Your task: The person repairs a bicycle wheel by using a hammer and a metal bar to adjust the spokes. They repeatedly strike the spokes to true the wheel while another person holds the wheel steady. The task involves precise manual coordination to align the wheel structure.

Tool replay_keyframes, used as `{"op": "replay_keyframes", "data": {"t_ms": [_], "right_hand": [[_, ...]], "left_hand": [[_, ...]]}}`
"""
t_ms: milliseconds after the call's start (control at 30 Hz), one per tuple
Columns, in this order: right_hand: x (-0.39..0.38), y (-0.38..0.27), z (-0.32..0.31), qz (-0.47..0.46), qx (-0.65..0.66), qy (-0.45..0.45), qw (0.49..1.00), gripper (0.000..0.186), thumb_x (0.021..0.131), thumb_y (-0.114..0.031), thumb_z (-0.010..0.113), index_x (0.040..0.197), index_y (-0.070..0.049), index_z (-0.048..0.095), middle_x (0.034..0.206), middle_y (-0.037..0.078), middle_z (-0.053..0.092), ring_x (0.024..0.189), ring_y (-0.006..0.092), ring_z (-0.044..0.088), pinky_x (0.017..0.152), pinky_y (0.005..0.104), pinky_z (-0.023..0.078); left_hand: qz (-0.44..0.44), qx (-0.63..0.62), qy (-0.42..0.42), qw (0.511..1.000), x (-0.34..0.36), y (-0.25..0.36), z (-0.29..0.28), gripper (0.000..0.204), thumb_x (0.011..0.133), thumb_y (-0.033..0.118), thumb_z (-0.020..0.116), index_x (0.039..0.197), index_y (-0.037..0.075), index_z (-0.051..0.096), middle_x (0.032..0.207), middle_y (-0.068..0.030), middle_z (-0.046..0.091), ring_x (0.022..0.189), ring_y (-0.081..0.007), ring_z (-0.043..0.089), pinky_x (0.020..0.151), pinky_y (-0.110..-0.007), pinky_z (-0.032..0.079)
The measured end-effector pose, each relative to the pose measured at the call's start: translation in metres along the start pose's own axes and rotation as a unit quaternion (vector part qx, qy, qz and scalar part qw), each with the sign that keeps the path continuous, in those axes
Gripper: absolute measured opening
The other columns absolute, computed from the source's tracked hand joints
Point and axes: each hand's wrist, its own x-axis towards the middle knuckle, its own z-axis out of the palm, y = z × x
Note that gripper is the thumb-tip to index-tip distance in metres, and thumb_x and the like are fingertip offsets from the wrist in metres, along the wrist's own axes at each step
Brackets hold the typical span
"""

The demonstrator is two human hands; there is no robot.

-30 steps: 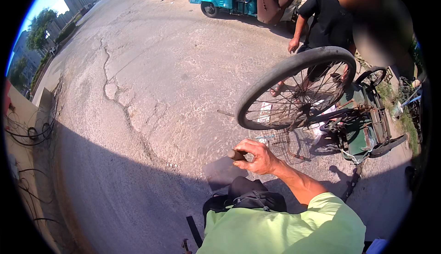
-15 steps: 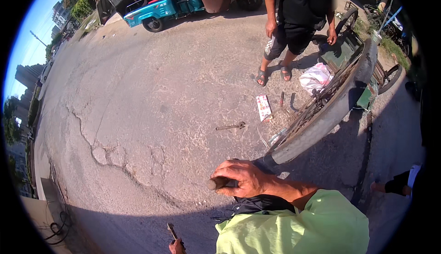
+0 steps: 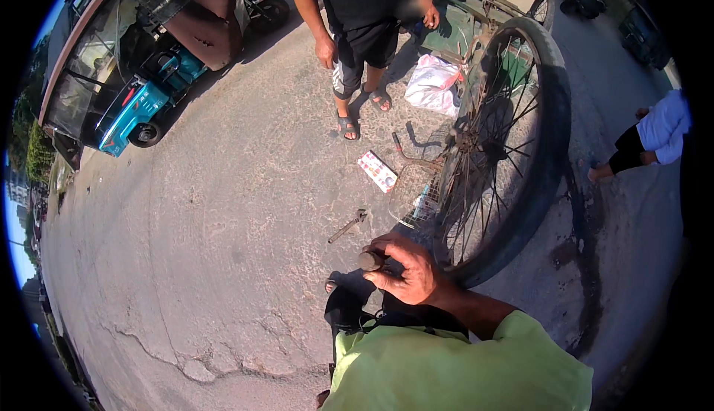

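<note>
Outdoors over sunlit pavement, right hand around cylinder

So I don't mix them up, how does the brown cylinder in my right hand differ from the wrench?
The cylinder is gripped in your right hand, while the wrench lies on the road. The cylinder shows a plain round end; the wrench has a slim handle and wider head. Your hand hides part of the cylinder, but nothing covers the wrench. Both look brownish.
</note>
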Motion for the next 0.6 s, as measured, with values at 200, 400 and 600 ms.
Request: {"op": "replay_keyframes", "data": {"t_ms": [200,400,600], "right_hand": [[0.027,0.01,-0.002,0.05,-0.088,0.077,0.992,0.034,0.082,-0.011,0.078,0.11,0.001,0.063,0.103,0.015,0.063,0.09,0.0268,0.065,0.078,0.0347,0.052],[0.039,0.004,-0.014,0.091,-0.198,0.24,0.946,0.039,0.079,-0.005,0.078,0.114,0.001,0.061,0.105,0.014,0.062,0.089,0.0229,0.064,0.077,0.0329,0.053],[0.051,0.009,-0.028,0.072,-0.246,0.331,0.908,0.042,0.076,0.008,0.073,0.116,0.003,0.06,0.106,0.014,0.063,0.093,0.0209,0.065,0.08,0.0319,0.054]], "left_hand": [[0.027,0.071,0.008,0.997,0.067,0.139,-0.087,0.022,0.08,0.023,0.072,0.079,0.003,0.064,0.063,-0.0069,0.06,0.047,-0.0188,0.055,0.042,-0.035,0.046],[0.114,0.221,-0.027,0.968,0.203,0.281,-0.177,0.024,0.078,0.024,0.075,0.078,0.001,0.065,0.064,-0.0079,0.062,0.047,-0.0187,0.056,0.042,-0.035,0.047],[0.169,0.29,0.014,0.942,0.235,0.44,-0.182,0.026,0.078,0.025,0.074,0.079,0.0,0.066,0.065,-0.0071,0.063,0.049,-0.017,0.056,0.043,-0.034,0.047]]}}
